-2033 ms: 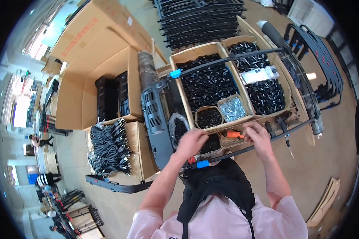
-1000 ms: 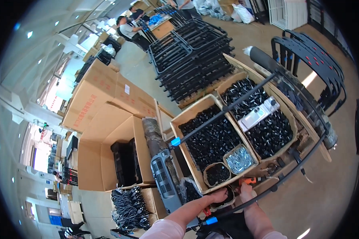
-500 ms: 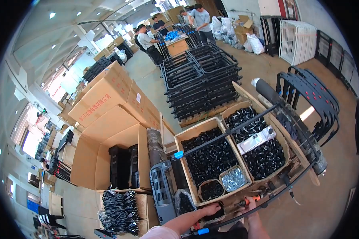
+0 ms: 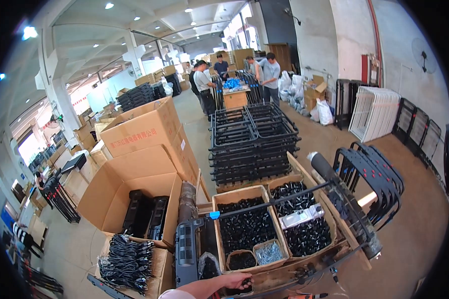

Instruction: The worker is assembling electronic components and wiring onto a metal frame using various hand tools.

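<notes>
My left hand (image 4: 238, 280) reaches in from the lower edge, its fingers curled at a small tub of dark parts (image 4: 233, 291). Something dark shows at the fingertips, too small to name. My right hand is out of view. An orange and black power tool (image 4: 307, 296) lies partly cut off at the bottom edge. Around the work area runs a black tube frame (image 4: 264, 204), with a blue piece (image 4: 214, 215) on its left end. Behind my left hand, black parts fill a wooden box (image 4: 215, 234); a tray of silvery screws (image 4: 269, 253) sits inside it.
A second box of black parts (image 4: 304, 238) carries a pale metal block (image 4: 301, 217). Left are a grey plastic housing (image 4: 185, 244), bundled black cables (image 4: 127, 261) and an open carton (image 4: 100, 199). Stacked black frames (image 4: 254, 144) stand ahead; several people (image 4: 203, 84) work beyond.
My view has tilted up, so the workbench sits lower. My right hand, earlier on the orange tool, has left the picture. My left hand stays by the small tub.
</notes>
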Motion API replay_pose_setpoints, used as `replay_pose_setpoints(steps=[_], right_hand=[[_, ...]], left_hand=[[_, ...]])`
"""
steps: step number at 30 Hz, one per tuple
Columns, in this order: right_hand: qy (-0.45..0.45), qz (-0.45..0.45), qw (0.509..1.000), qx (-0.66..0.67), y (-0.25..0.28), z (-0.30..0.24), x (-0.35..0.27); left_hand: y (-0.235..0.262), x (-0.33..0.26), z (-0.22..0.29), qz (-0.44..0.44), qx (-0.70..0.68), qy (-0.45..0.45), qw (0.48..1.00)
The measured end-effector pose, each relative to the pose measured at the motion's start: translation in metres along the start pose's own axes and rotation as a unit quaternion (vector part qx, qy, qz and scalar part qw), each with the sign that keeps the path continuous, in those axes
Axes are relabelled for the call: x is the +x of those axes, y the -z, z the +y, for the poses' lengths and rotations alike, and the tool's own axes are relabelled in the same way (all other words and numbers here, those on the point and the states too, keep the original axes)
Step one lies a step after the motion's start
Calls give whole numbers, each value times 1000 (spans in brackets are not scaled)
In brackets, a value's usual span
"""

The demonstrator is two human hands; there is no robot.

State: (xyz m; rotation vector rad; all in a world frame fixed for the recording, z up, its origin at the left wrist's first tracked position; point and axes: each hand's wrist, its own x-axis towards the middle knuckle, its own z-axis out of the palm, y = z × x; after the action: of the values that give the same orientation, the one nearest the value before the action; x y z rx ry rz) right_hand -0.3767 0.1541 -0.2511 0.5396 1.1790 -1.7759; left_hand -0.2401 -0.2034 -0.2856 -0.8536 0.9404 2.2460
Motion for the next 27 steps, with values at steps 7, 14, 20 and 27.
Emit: replay_pose_setpoints(steps=[7,14,20,27], right_hand=[[152,-231,961,16,-37,-77,-82],[364,-318,776,-405,-141,-135,-97],[338,-403,796,-301,-186,-104,-72],[266,-477,790,-280,-217,-67,-85]], left_hand=[[-39,-57,7,10,-115,-190,975],[-105,-78,-6,112,-254,-394,876],[-153,-93,-62,180,-364,-447,797],[-169,-107,-111,235,-451,-438,742]])
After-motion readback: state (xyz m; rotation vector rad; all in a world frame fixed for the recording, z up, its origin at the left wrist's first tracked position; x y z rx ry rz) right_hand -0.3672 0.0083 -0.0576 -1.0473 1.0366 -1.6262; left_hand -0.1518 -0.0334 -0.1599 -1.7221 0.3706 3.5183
